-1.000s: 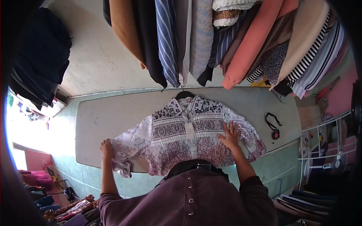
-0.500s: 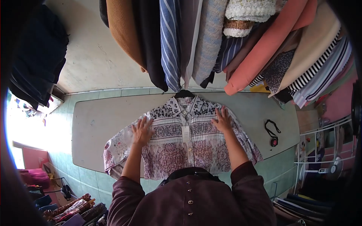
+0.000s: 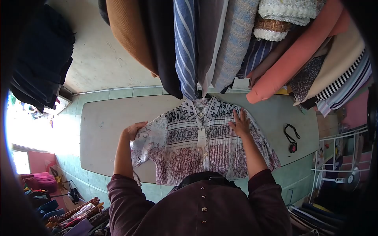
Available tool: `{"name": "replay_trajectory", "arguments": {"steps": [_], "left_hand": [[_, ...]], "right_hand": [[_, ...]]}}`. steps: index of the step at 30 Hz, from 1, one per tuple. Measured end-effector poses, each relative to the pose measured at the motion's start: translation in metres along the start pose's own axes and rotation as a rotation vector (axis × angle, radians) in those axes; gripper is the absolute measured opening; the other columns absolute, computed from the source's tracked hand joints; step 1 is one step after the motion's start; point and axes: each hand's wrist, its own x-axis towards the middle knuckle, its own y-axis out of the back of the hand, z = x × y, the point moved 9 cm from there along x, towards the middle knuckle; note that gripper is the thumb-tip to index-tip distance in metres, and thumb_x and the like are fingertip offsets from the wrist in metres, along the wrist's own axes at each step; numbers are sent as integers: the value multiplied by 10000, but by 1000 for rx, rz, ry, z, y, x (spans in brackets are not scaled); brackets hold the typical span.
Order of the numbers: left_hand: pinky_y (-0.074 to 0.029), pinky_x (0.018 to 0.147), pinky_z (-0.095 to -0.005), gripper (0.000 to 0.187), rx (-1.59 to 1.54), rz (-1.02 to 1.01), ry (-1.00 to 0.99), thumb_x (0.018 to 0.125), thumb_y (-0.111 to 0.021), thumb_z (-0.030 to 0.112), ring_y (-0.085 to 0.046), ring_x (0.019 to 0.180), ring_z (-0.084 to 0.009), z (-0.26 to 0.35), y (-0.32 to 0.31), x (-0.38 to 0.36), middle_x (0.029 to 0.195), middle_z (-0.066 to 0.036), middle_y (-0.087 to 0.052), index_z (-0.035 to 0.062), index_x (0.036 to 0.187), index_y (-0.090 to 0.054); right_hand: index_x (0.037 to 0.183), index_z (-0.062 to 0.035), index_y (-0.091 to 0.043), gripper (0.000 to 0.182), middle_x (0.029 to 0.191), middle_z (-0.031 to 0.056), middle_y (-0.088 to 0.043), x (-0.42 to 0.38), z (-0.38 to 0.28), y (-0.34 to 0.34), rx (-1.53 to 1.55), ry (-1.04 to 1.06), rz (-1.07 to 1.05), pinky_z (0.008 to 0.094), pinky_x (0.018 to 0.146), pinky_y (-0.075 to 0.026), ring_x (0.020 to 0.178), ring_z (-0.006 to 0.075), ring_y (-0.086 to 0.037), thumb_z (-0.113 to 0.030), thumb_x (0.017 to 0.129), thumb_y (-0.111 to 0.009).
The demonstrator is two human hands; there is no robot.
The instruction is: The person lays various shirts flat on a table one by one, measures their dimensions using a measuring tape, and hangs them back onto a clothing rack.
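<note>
Head view: with the shirt's middle taken as the centre of the dial, the shirt (image 3: 185,155) lies face up on the pale tabletop (image 3: 106,126), collar toward 12 o'clock and hem toward 6, where the person's dark top (image 3: 181,212) rises at the near edge. It is patterned in white, black and dusky red, and a pale tag (image 3: 202,137) rests on its front near the button line.

Just past 9 o'clock, the person's left hand (image 3: 135,129) is at the outer edge of one sleeve (image 3: 147,141), its fingers bent close together over the cloth; whether its grip is pinching the fabric cannot be told. At 2 o'clock, the right hand (image 3: 241,124) lies on the chest below the shoulder, its grip spread, fingers apart and thumb pointing toward the buttons.

At 3 o'clock, apart from the shirt on the same tabletop, is a round black-and-red piece (image 3: 293,148) with a looped black cord. Toward 12 o'clock hangs a blue striped garment (image 3: 185,47), and between 1 and 2 a coral one (image 3: 291,65). Dark clothes (image 3: 41,59) hang at 10 o'clock. Just past 3, beyond the tabletop, stands a white rack (image 3: 334,170); folded clothes (image 3: 313,222) are stacked near 4.
</note>
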Motion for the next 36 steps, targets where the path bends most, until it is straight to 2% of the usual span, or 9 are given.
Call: {"name": "replay_trajectory", "arguments": {"steps": [4,5,8,11,13,18,28,31,36], "left_hand": [[-487,649,-356,399,575,474,-580,695,-650,70,-585,705,-200,57,65,-1,817,-87,-574,50,1079,-544],[-487,649,-356,399,579,467,-578,695,-650,70,-585,705,-200,52,68,3,817,-87,-574,50,1079,-544],[-356,857,-418,498,1410,1172,-536,665,-620,87,-519,895,-254,57,32,-29,932,-72,-546,111,1147,-496],[-224,997,-464,506,1546,1078,-1042,740,-590,259,-324,1204,-247,20,-55,-14,1269,-80,-393,165,1213,-436],[-74,1008,-574,652,1773,707,-795,762,-540,423,-184,1289,-269,-5,-109,-2,1395,-90,-210,202,1324,-296],[1,969,-629,734,1563,819,-628,736,-490,571,-74,1314,-310,-25,-96,8,1431,-96,-91,292,1354,-208],[-18,972,-633,768,1598,873,-558,715,-495,605,-66,1313,-312,-17,-95,9,1435,-72,-73,312,1354,-186],[-17,965,-641,779,1611,935,-572,711,-519,590,-83,1311,-314,-22,-97,6,1434,-80,-77,306,1355,-186],[-27,1000,-583,658,1536,1040,-883,806,-512,337,-145,1300,-311,-41,-129,-39,1409,-131,-163,104,1346,-218]], "right_hand": [[1355,-274,-208,688,1426,140,-41,-2,2,-3,16,5,2,617,950,-152,1297,367,-89,-526,780,-491],[1354,-271,-211,688,1425,142,-46,-1,1,-3,13,19,25,621,945,-158,1295,369,-96,-524,780,-494],[1353,-267,-214,687,1423,147,-56,-1,-2,-2,-8,28,75,626,937,-169,1291,374,-110,-516,780,-499],[1354,-239,-214,690,1419,156,-69,-9,-2,4,-74,22,115,605,945,-183,1282,387,-134,-497,785,-508],[1360,-188,-199,721,1412,163,-96,-22,-7,22,108,144,304,577,960,-190,1278,391,-138,-492,785,-511],[1368,-137,-160,692,1407,149,-146,-102,35,33,64,-60,329,541,992,-171,1286,370,-133,-441,829,-468],[1366,-134,-167,663,1423,91,-131,-60,78,18,-181,-88,67,499,1024,-136,1301,322,-120,-473,845,-398],[1348,-41,-178,687,1410,152,-136,-82,46,34,-242,-53,305,506,1017,-141,1294,339,-130,-443,845,-420],[1311,31,-221,678,1364,248,-175,-198,-18,40,50,-122,330,508,1007,-153,1263,407,-163,-301,803,-523]]}}
